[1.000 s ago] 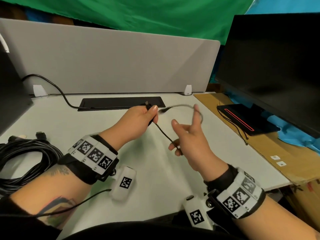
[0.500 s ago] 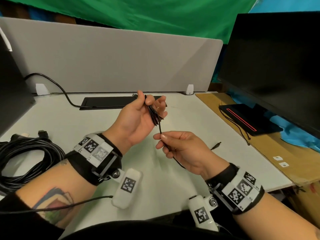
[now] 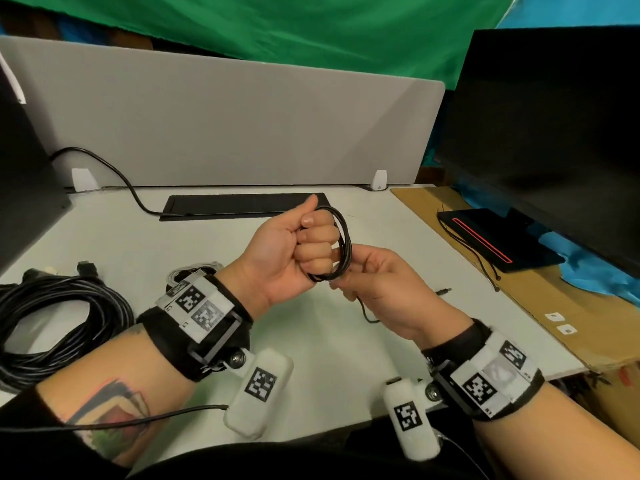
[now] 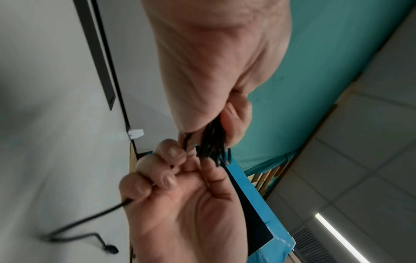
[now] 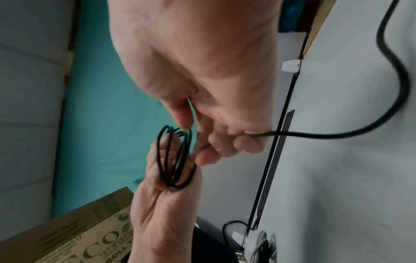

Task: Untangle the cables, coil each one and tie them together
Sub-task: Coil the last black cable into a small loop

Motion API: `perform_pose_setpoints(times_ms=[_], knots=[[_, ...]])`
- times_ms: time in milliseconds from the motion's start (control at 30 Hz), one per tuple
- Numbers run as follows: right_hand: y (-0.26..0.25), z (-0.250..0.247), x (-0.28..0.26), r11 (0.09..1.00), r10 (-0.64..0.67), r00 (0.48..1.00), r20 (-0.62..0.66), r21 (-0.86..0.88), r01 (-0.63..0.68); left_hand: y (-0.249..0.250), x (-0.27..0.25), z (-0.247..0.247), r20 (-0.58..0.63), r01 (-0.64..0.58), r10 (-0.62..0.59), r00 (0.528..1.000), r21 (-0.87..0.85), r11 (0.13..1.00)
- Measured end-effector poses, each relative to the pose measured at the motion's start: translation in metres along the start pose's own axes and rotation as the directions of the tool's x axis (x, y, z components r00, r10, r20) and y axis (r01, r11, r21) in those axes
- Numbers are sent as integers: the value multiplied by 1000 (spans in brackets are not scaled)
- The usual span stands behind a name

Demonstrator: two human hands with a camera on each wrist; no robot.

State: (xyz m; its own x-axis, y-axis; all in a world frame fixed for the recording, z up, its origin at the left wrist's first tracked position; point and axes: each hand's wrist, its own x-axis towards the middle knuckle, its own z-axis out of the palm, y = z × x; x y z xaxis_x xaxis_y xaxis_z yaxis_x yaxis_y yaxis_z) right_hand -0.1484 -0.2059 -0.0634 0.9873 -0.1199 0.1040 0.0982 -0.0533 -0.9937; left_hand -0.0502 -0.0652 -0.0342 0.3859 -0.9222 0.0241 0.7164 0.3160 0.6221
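Since half a second ago: left hand (image 3: 294,251) closed from a loose finger-pinch into a fist; thin black cable (image 3: 341,251) now wound in several loops around its curled fingers; right hand (image 3: 384,289) raised to touch the coil.

Left hand: gripping the coil, thumb up, held above the white desk (image 3: 121,244).
Right hand: just right of the coil, fingers curled, pinching the cable's loose run below the loops.
Cable tail: hangs from the right hand to the desk; barrel plug (image 3: 443,291) lies right of the coil.
Large black cable bundle (image 3: 59,327): on the desk, well left of the coil.
White cable (image 3: 194,271): partly hidden behind the left wrist.
Dark monitor (image 3: 554,133): far right of the coil.
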Motion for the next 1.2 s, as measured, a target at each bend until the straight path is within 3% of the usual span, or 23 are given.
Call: perform_pose_setpoints(times_ms=[100,167,233,333,433,533,633,667,800,900,967,1033,1133,1200], knots=[[-7,-3,0,948,166,984,61,266,-177,0,0,4,-1,41,-41,999,115,993],[-12,-7,0,919,205,971,124,318,-234,0,0,5,-41,44,-35,999,221,974],[-14,-10,-1,964,183,979,94,176,-197,-1,1,5,-107,45,-14,994,290,956],[-11,-4,-1,989,122,989,-79,-75,-128,-5,3,3,-194,15,73,978,415,910],[-9,2,-1,984,38,973,-227,-160,-76,-8,5,1,-252,-37,209,945,553,832],[-14,3,-3,986,-32,958,-286,-167,-17,-10,7,0,-275,-76,338,900,665,743],[-18,-6,-4,991,-66,961,-269,-127,33,-10,7,-2,-277,3,411,869,832,554],[-19,-8,-4,993,-60,967,-246,-114,33,-8,7,-4,-303,48,404,863,846,532],[-16,-9,-5,998,-39,983,-178,-52,30,-5,4,-5,-373,144,223,901,741,656],[-13,-8,-3,992,-72,984,-165,-113,53,-8,6,-2,-373,141,280,885,787,601],[-9,-8,-1,944,-128,976,-178,-323,65,-11,8,-2,-384,156,302,872,805,573],[-3,-9,-1,819,-198,959,-203,-572,47,-13,8,-3,-397,190,299,868,821,539],[0,-8,-4,655,-266,947,-178,-754,42,-12,8,-6,-364,225,376,852,904,364],[0,-7,-4,614,-241,961,-134,-788,44,-12,8,-8,-330,229,428,841,935,271]])
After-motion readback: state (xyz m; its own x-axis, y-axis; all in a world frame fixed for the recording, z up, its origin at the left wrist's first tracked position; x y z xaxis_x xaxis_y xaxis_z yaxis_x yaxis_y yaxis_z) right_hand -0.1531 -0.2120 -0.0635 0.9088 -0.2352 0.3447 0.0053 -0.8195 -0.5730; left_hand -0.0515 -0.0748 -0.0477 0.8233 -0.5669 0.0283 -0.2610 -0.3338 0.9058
